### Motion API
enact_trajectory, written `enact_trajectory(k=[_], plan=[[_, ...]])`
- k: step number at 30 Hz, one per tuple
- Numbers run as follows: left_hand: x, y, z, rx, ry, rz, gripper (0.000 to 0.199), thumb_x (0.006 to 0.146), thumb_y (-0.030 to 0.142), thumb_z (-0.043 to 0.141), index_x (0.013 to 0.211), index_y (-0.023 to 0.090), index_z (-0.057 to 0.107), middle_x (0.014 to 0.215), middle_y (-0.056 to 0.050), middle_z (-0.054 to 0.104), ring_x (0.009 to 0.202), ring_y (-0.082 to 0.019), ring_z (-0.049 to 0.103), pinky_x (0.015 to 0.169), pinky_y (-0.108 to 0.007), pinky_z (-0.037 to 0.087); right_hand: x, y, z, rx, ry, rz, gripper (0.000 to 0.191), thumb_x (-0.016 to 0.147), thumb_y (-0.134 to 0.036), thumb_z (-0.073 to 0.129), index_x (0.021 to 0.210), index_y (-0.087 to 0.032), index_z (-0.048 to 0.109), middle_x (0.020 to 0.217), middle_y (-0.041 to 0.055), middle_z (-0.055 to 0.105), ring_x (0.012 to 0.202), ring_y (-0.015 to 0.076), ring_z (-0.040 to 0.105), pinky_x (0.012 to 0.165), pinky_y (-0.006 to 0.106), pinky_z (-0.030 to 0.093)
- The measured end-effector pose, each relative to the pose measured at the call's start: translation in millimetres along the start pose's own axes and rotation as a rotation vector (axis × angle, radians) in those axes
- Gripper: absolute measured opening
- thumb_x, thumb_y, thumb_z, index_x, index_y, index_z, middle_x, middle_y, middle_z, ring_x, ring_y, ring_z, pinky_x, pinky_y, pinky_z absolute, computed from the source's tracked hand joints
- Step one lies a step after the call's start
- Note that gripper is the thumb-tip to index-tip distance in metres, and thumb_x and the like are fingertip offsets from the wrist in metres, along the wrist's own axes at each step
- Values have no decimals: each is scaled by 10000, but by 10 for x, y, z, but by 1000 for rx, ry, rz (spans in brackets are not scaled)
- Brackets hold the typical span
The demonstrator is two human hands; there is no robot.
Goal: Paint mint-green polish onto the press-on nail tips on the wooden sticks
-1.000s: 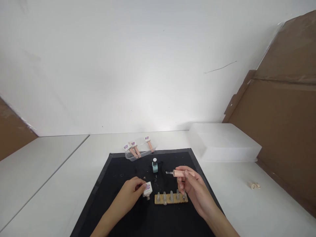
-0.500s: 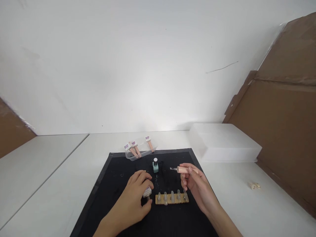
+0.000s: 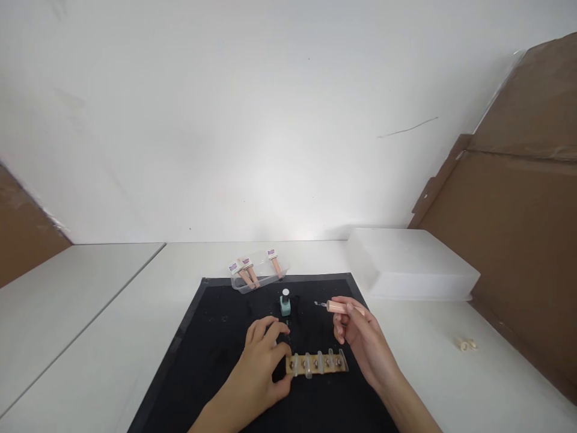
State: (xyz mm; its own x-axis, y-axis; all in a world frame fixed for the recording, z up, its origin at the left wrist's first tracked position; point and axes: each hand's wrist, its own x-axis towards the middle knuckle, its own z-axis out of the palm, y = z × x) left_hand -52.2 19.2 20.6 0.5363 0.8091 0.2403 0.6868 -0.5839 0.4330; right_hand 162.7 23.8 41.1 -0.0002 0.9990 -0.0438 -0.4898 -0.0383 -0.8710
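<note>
My right hand (image 3: 363,328) pinches the pink cap of a nail polish brush (image 3: 340,308), its wet-looking tip pointing left over the black mat. My left hand (image 3: 265,361) has thumb and forefinger closed around the left end of a yellowish strip (image 3: 323,370) that bears several clear false nails (image 3: 320,361). A small pale patch shows behind the left fingers; the bottle seen there earlier is mostly hidden. Just beyond the left hand, a teal nail polish bottle (image 3: 285,305) with a white-topped dark cap stands upright on the mat.
A clear tray (image 3: 261,285) with several pink-capped nail polishes (image 3: 246,275) overlaps the back edge of the black mat (image 3: 216,325). At the right are a white box (image 3: 415,270) and small cream rings (image 3: 466,344). Brown cardboard (image 3: 518,240) borders the right side.
My left hand has moved right from the small white-labelled bottle to the strip's left end, and the strip has tilted slightly. The right hand still holds the brush, almost unmoved.
</note>
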Motion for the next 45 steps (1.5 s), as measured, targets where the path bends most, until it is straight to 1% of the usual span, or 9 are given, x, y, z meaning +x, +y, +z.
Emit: enact_trajectory(k=[3, 7, 11, 15, 21, 25, 34, 39, 45], plan=[[26, 76, -86, -164, 17, -22, 193, 669, 93, 528, 821, 193, 593, 937, -87, 571, 855, -228, 546, 716, -331, 465, 28, 6, -22, -1, 106, -29, 264, 822, -416, 625, 944, -188, 680, 614, -22, 469, 541, 111, 409, 470, 226, 360], [29, 92, -152, -410, 23, -103, 153, 661, 100, 531, 783, 190, 559, 682, -2, 518, 573, -129, 493, 550, -241, 426, 73, -10, -50, -28, 212, -71, 277, 799, -419, 649, 945, -187, 690, 632, -21, 448, 565, 117, 398, 460, 217, 370], [20, 75, -172, -764, 44, -215, 122, 665, 140, 582, 765, 191, 535, 612, 29, 512, 519, -101, 488, 500, -206, 411, 75, -31, -53, -64, 235, -53, 320, 783, -440, 657, 980, -189, 684, 672, -5, 510, 590, 126, 423, 461, 210, 388], [14, 72, -108, -1091, 94, -296, 242, 651, 259, 671, 811, 195, 501, 585, 49, 518, 450, -79, 467, 406, -176, 388, 32, 3, -10, -63, 153, 62, 366, 776, -473, 650, 1036, -217, 666, 688, -8, 561, 538, 106, 431, 391, 181, 340], [9, 140, -21, -1385, 228, -408, 355, 671, 397, 701, 836, 211, 448, 555, 79, 504, 420, -60, 471, 364, -135, 364, -14, 91, 81, 133, 86, 262, 317, 747, -379, 721, 990, -177, 694, 648, -19, 592, 533, 79, 515, 402, 139, 410], [16, 186, -45, -1546, 205, -500, 313, 727, 395, 639, 861, 232, 408, 572, 72, 547, 384, -64, 475, 348, -142, 342, -33, 101, 117, 260, 78, 319, 349, 713, -328, 765, 1019, -181, 685, 716, 13, 664, 601, 94, 602, 434, 127, 475], [-11, 169, -42, -1721, 159, -408, 360, 700, 378, 663, 916, 222, 420, 602, 42, 560, 456, -88, 520, 419, -171, 375, -89, 72, 197, 139, 63, 269, 373, 673, -364, 787, 987, -182, 700, 697, 3, 668, 515, 72, 577, 434, 135, 531], [-12, 175, -41, -1604, 142, -450, 397, 686, 367, 726, 922, 209, 448, 528, 69, 516, 450, -65, 478, 424, -151, 357, -103, 134, 228, 117, 39, 263, 351, 705, -357, 765, 999, -180, 692, 745, 24, 671, 546, 81, 574, 442, 145, 523], [14, 215, -47, -1489, 165, -540, 404, 672, 493, 698, 807, 201, 454, 487, 93, 480, 378, -46, 437, 348, -131, 315, -50, 79, 151, 137, 44, 220, 328, 744, -322, 739, 1030, -175, 676, 747, 28, 634, 628, 114, 558, 513, 201, 507]])
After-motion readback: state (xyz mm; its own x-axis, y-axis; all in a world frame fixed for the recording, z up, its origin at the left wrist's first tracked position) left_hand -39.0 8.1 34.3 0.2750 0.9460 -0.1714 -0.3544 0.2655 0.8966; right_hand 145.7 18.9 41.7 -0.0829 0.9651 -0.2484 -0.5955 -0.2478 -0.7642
